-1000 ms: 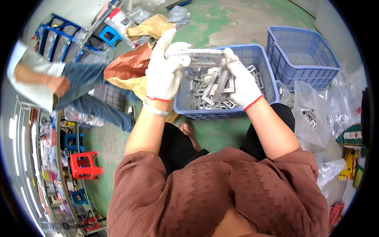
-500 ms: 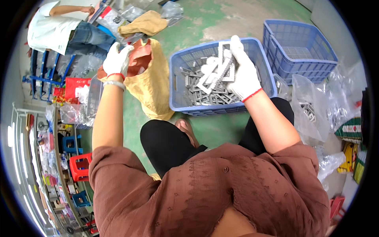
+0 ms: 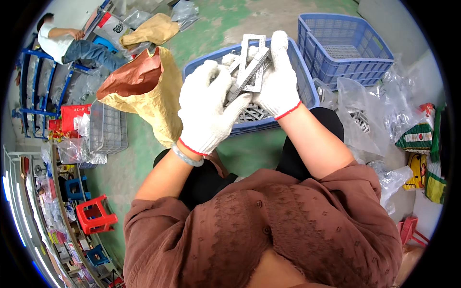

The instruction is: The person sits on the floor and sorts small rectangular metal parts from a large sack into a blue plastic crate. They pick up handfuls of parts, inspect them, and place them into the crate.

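Head view shows that my left hand (image 3: 205, 108), which was beside the yellow sack (image 3: 168, 103) half a second ago, has come back near the blue crate (image 3: 259, 126), so both hands are now at the grey rectangular frames (image 3: 249, 71). My right hand (image 3: 281, 86) clamps these above the crate, thumb pointing away from me. The left thumb stands apart from its curled fingers; touching I cannot tell.

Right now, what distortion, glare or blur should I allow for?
All head view: fisheye bends the shelving at left; light strips there look blown out; clear plastic bags at right glint; left hand, right hand and grey frames look reasonably sharp.
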Demonstrator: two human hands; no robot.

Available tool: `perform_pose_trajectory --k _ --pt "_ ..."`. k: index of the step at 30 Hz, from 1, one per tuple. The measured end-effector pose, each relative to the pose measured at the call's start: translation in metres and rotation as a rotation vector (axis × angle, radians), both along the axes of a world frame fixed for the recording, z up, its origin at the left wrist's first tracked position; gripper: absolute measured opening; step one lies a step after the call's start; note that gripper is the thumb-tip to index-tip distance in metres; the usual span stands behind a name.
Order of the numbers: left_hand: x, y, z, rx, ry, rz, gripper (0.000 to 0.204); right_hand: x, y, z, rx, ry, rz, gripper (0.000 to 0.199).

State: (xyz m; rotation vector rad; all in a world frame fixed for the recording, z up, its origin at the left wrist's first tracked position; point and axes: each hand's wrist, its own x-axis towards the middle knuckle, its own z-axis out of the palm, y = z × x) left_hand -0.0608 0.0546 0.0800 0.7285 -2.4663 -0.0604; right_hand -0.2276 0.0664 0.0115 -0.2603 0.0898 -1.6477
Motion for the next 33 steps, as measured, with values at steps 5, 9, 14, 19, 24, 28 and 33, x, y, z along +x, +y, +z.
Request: perform_pose_trajectory --k 5,9,14,19,24,28,33 --pt "-0.006 -0.004 -0.019 -0.05 0.163 -0.071 0.029 -0.002 0.0 0.006 -0.012 -0.077 0.025 0.067" --pt "-0.007 -0.004 -0.027 0.027 0.281 -0.091 0.029 -0.001 0.002 0.007 0.012 -0.11 0.044 0.068" --pt "-0.006 0.0 -0.028 0.187 0.346 -0.021 0.03 0.001 0.0 0.009 0.061 -0.042 -0.027 0.066" --pt "0.002 -0.003 -0.023 0.324 0.309 -0.008 0.02 0.0 0.0 0.01 0.056 -0.128 -0.008 0.056" --pt "0.006 -0.008 -0.016 0.219 0.259 -0.117 0.015 -0.004 0.003 0.012 0.11 -0.169 0.084 0.034" --pt "0.013 -0.006 -0.017 0.269 0.32 -0.114 0.017 -0.009 0.004 0.011 0.151 -0.019 0.043 0.033" --pt "0.025 -0.015 -0.028 0.306 0.298 -0.141 0.019 -0.005 0.0 0.001 0.148 -0.077 -0.016 0.031"
